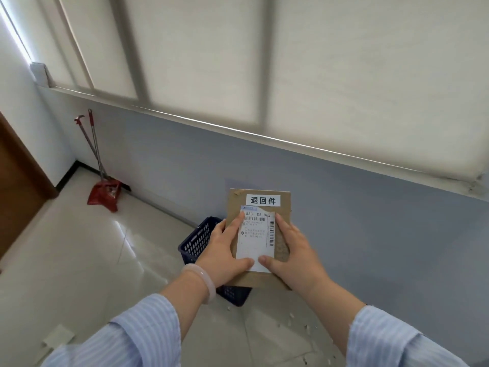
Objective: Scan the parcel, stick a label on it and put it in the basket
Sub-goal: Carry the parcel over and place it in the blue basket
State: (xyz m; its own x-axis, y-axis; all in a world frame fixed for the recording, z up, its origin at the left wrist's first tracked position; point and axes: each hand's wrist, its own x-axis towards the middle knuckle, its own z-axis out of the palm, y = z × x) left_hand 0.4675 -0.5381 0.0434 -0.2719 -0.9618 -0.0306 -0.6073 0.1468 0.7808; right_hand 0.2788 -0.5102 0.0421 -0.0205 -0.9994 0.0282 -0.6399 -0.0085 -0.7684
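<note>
A flat brown cardboard parcel (284,207) is held up in front of me, over a dark blue plastic basket (197,241) that stands on the floor by the wall. The parcel carries a white shipping sheet with barcodes (258,239) and a white label with black characters (263,200) near its top edge. My left hand (225,254) grips the parcel's left side, thumb on the sheet's lower edge. My right hand (293,256) grips the right side, thumb also on the sheet. Most of the basket is hidden behind parcel and hands.
A red dustpan (104,194) and a long-handled broom (92,144) lean in the left corner. A brown door (18,186) is at the far left. Small white scraps (291,316) lie on the tiled floor. The blue-grey wall (370,234) runs behind the basket.
</note>
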